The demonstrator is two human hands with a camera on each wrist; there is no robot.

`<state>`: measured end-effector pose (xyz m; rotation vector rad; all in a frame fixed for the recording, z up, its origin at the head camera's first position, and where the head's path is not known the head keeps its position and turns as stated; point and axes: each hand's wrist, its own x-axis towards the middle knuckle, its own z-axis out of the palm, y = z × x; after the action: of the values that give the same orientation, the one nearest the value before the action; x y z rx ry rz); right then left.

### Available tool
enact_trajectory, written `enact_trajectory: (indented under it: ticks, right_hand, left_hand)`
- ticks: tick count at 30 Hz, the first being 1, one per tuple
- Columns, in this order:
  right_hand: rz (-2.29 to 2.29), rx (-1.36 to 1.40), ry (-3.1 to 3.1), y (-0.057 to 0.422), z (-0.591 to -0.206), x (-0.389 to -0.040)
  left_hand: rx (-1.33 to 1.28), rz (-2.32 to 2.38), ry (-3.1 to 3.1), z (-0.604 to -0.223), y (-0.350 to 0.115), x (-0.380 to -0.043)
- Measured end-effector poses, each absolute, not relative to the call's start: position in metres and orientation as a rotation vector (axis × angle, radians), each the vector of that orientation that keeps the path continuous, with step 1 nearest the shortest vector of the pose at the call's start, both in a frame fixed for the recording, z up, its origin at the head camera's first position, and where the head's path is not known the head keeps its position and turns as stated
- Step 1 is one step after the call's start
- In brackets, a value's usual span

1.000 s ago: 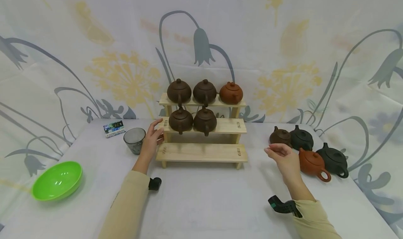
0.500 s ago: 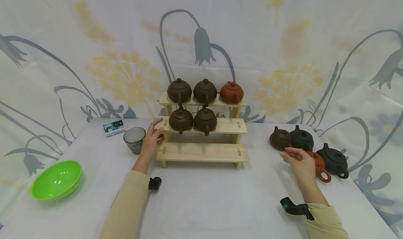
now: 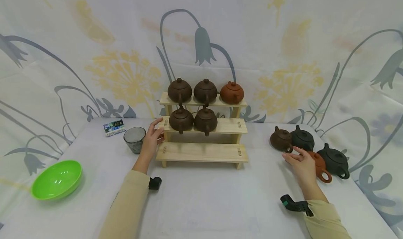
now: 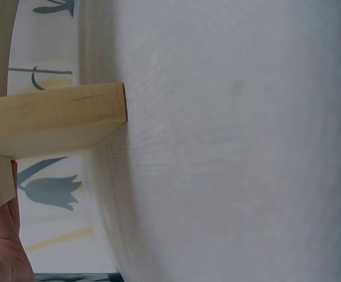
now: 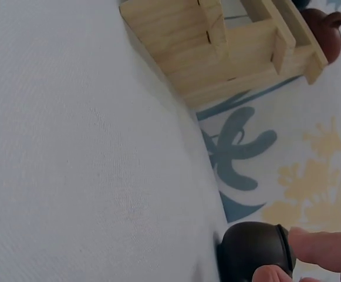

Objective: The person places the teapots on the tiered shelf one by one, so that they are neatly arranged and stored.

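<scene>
My left hand (image 3: 152, 136) rests at the left end of the wooden tiered stand (image 3: 201, 153), its fingers against the side of the middle tier. In the left wrist view, the fingers (image 4: 3, 226) lie extended beside a wooden support. My right hand (image 3: 303, 166) is at the small brown teapot (image 3: 281, 139), thumb and forefinger apart close to its handle. From the right wrist, the fingertips (image 5: 302, 239) overlap the dark teapot body (image 5: 249, 249). Partly hidden behind this hand is an orange-red teapot (image 3: 319, 163). Two black teapots (image 3: 302, 139) stand beside these.
Two dark brown teapots (image 3: 179, 90) and a reddish one (image 3: 232, 93) stand on the top tier. Two more brown teapots (image 3: 181, 119) occupy the middle tier. Left of the stand are a grey glass cup (image 3: 134, 139), a small patterned box (image 3: 114, 127) and a green bowl (image 3: 56, 180).
My right hand has moved right, from the open table to the brown teapot's handle, now covering part of the orange-red teapot. The left hand stays at the stand.
</scene>
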<state>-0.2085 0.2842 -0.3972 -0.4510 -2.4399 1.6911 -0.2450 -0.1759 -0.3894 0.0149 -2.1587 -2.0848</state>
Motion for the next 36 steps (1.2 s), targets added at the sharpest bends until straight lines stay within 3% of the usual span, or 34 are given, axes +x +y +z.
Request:
enact_trajectory:
  ticks: [23, 36]
  right_hand:
    - [2.005, -0.461, -2.315, 0.275, -0.411, -0.231]
    - [2.089, -0.364, -2.336, 0.262, -0.4, -0.215]
  left_hand:
    - [0.019, -2.091, -2.152, -0.39, -0.176, -0.246]
    - [0.032, -2.091, -2.152, -0.39, -0.175, -0.246]
